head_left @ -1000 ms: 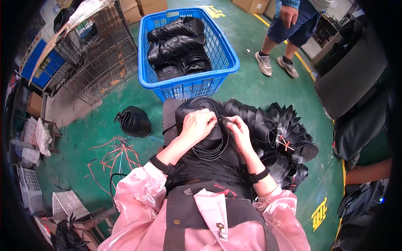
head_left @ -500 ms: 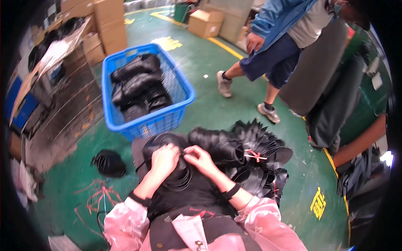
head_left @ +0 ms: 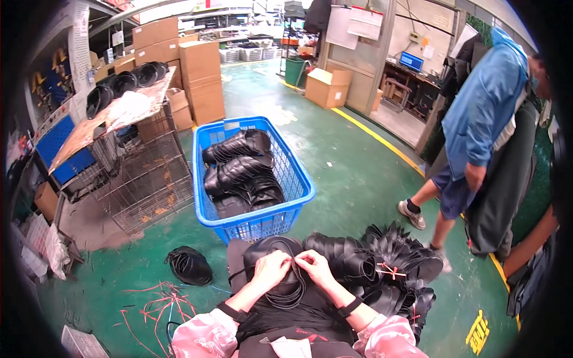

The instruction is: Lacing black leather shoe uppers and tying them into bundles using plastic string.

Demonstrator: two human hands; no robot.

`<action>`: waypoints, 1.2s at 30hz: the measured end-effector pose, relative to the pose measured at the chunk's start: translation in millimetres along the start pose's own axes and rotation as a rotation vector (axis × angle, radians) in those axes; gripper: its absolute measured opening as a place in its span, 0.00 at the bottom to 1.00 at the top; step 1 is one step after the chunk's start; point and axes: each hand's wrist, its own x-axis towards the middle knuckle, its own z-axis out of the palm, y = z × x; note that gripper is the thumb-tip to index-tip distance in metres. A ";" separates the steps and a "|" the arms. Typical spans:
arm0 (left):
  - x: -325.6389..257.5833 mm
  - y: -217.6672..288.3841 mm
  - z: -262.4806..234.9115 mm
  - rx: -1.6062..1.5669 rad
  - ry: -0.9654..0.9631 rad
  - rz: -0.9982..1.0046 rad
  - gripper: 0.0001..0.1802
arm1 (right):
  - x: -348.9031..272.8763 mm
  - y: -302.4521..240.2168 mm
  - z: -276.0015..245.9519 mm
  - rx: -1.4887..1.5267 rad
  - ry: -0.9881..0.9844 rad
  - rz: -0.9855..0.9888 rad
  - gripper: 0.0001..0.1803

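On my lap rests a bundle of glossy black leather-like pieces [head_left: 285,298], nested with their curved edges fanned out. My left hand [head_left: 271,269] lies over the bundle's left side, fingers closed on a piece's edge. Close beside it, my right hand [head_left: 314,266] pinches the edge of a black piece at the bundle's upper right. The fingertips nearly meet, and exactly what lies between them is partly hidden. To the right, on the floor, are stacked black bundles [head_left: 341,258], some tied with pink string [head_left: 391,272].
Ahead stands a blue plastic basket [head_left: 298,200] holding more black bundles. A loose black bundle [head_left: 188,265] and tangled pink string [head_left: 160,303] lie on the floor at left. Beyond are a wire cage [head_left: 152,191] and cardboard boxes [head_left: 202,74]. A person in a blue jacket [head_left: 482,98] is at right.
My view has tilted up and left, showing more of the room. The person in the blue jacket has walked right and nearer. My hands stay at the same bundle, fingertips close together.
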 end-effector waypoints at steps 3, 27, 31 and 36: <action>-5.6 7.1 -12.4 0.100 -0.080 0.101 0.17 | 1.3 -13.8 -3.6 0.159 0.116 0.039 0.07; -52.7 -27.8 -42.2 -0.994 0.177 -0.591 0.13 | 4.6 -78.4 47.0 -0.404 -0.252 -0.141 0.17; -57.8 -23.5 -42.0 -0.966 0.161 -0.576 0.14 | -0.6 -80.3 57.3 -0.517 -0.263 -0.263 0.15; -56.2 -21.8 -38.1 -0.927 0.136 -0.558 0.14 | -1.6 -81.9 59.6 -0.551 -0.262 -0.237 0.16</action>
